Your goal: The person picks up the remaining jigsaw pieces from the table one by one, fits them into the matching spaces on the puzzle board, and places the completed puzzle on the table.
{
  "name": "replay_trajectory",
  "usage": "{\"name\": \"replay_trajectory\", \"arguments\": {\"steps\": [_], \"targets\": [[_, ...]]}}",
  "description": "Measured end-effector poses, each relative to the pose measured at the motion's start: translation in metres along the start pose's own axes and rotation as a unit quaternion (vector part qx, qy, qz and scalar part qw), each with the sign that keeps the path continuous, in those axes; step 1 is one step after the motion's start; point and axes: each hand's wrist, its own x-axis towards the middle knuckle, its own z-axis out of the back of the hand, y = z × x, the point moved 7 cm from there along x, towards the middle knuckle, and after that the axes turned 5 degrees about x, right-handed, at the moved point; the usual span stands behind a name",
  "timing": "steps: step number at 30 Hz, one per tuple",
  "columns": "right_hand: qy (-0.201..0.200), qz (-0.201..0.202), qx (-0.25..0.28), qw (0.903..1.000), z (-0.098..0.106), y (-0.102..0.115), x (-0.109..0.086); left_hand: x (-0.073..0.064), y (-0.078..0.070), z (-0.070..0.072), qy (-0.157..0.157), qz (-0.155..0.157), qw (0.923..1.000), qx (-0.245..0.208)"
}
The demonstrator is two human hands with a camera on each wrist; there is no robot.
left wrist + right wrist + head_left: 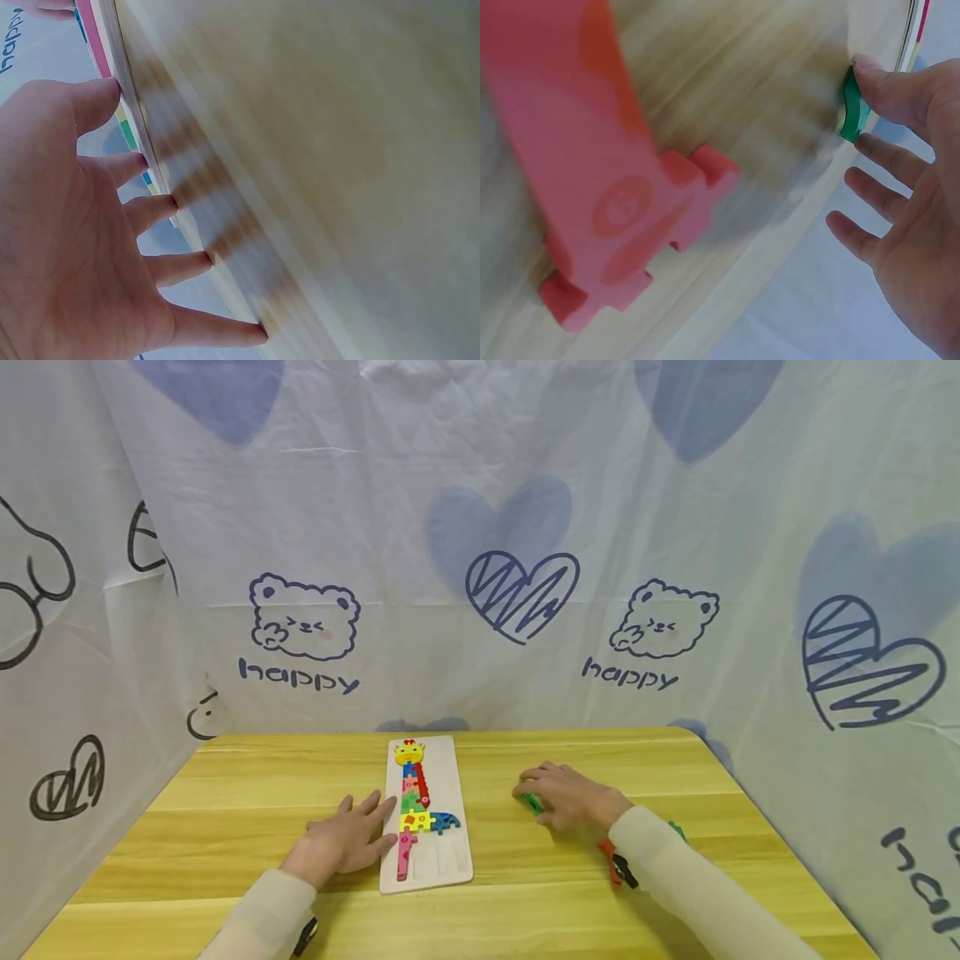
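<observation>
Both forearms are reaching forward in pale sleeves, wrists lying low. The left hand [347, 842] is lying palm down, fingers [161, 209] straight and spread, tips pointing forward and to the right. The right hand [572, 796] is resting palm down, angling left, thumb and forefinger drawing together while the other fingers [889, 158] are staying loosely extended.
</observation>
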Motion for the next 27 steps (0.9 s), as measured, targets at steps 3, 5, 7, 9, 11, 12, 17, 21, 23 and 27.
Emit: {"name": "replay_trajectory", "arguments": {"steps": [3, 5, 7, 9, 11, 12, 17, 21, 23, 27], "targets": [[-0.001, 0.001, -0.001, 1.0, 0.001, 0.0, 0.001, 0.0, 0.0, 0.0, 0.0, 0.0, 1.0, -0.001], [-0.004, 0.002, -0.003, 1.0, 0.001, 0.0, 0.002, 0.0, 0.001, 0.0, 0.001, 0.0, 1.0, -0.001], [-0.006, 0.001, -0.004, 1.0, 0.002, 0.0, 0.002, 0.0, 0.001, 0.0, 0.001, 0.0, 1.0, -0.002], [-0.008, 0.0, -0.001, 1.0, 0.002, 0.001, 0.002, 0.001, 0.001, -0.001, 0.002, 0.002, 1.0, -0.002], [-0.009, -0.003, 0.004, 0.9999, 0.002, 0.001, 0.003, 0.001, 0.002, -0.001, 0.001, 0.002, 1.0, -0.002], [-0.01, -0.004, 0.006, 0.9999, 0.001, 0.001, 0.003, 0.001, 0.002, -0.001, 0.001, 0.001, 1.0, -0.002], [-0.017, 0.002, 0.003, 0.9998, 0.001, 0.001, 0.002, 0.0, 0.001, -0.001, 0.002, -0.002, 1.0, -0.002], [-0.024, 0.011, 0.008, 0.9996, 0.002, 0.004, 0.001, 0.001, 0.001, -0.001, 0.001, 0.001, 1.0, -0.002], [-0.028, 0.017, 0.007, 0.9995, 0.003, 0.007, 0.002, 0.002, 0.001, -0.001, 0.002, 0.002, 1.0, 0.0], [-0.034, 0.03, 0.006, 0.9989, 0.006, 0.016, 0.003, 0.002, 0.001, -0.001, 0.003, 0.003, 1.0, 0.001]]}}
